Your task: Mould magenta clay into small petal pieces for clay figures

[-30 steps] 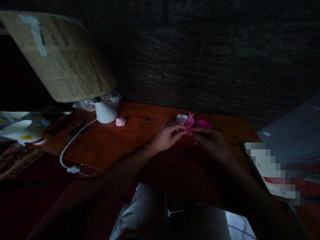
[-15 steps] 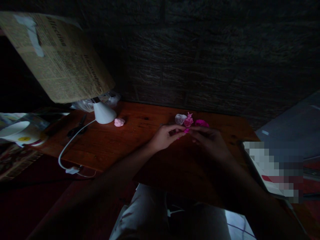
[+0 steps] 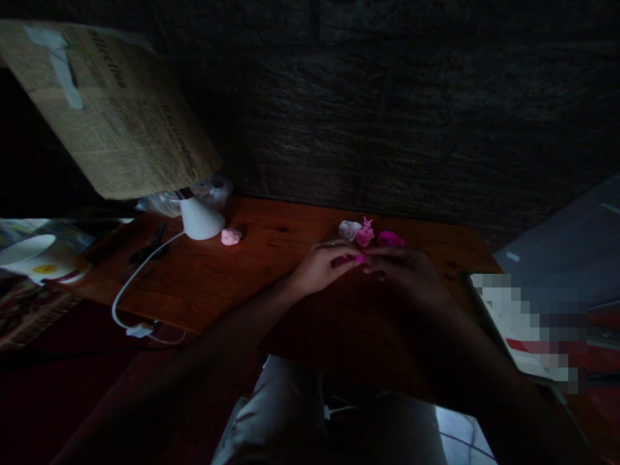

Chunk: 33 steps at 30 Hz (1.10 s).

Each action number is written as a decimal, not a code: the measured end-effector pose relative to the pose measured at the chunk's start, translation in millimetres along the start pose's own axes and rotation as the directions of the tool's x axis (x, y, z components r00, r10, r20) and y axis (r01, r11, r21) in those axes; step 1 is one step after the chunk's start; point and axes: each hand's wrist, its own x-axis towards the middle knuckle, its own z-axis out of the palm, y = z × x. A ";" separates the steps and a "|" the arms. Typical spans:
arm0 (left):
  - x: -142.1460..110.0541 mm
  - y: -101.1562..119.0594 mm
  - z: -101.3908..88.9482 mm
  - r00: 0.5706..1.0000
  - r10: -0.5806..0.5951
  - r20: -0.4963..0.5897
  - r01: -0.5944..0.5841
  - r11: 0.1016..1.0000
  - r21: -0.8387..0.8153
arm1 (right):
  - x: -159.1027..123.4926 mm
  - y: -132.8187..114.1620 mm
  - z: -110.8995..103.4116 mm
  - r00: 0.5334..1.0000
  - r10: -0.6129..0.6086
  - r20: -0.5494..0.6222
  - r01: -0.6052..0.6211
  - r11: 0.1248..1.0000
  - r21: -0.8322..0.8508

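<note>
Between my two hands is a small bright pink piece of what looks like modelling clay [image 3: 359, 258]. My left hand [image 3: 322, 266] pinches it from the left, with some of the pink showing between thumb and fingers. From the right, the fingertips of my right hand [image 3: 407, 271] close on its edge. Just behind the hands lie a whitish ruffled piece [image 3: 349, 229], a pink flower-like figure [image 3: 365, 234] and a bright magenta round piece [image 3: 390, 239]. A pale pink lump [image 3: 231, 236] rests farther left on the table.
The wooden table [image 3: 271, 226] stands against a dark brick-patterned wall [image 3: 314, 116]. At the left are a lamp [image 3: 196, 219] with a newspaper-print shade, dark scissors [image 3: 152, 248], a white cable [image 3: 119, 290] and a paper cup [image 3: 36, 255]. A blurred-out item lies at right.
Both hands have come slightly down toward me with the pink piece. My left fingers have shifted around it, and more pink shows inside the left grip. The other things stay put.
</note>
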 end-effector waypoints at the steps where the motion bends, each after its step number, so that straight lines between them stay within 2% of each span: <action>1: 0.1 -0.1 0.0 1.000 0.007 0.008 -0.007 1.000 0.006 | -0.1 -0.6 -0.3 1.000 0.013 0.004 -0.013 1.000 0.012; 5: 0.3 -0.4 0.1 0.999 0.029 0.020 -0.029 0.999 0.027 | -0.3 -1.5 -0.8 0.999 0.049 0.019 -0.049 0.998 0.044; 16: 0.0 2.0 0.3 0.999 -0.003 0.043 0.003 1.000 0.006 | 0.4 -0.9 -1.7 0.999 0.000 0.048 0.001 1.000 -0.020; 20: -0.9 2.7 1.3 0.995 -0.094 0.023 0.094 0.995 -0.014 | 1.2 1.9 -1.1 0.999 -0.052 0.006 0.052 0.996 -0.068; 24: -1.9 2.9 2.2 0.989 -0.149 0.002 0.149 0.989 0.001 | 0.7 2.0 0.4 0.987 -0.156 -0.034 0.147 0.970 -0.192; 33: -2.5 1.2 4.6 0.994 -0.104 -0.045 0.105 0.994 0.017 | -2.2 -1.6 4.7 0.966 -0.258 0.023 0.253 0.917 -0.309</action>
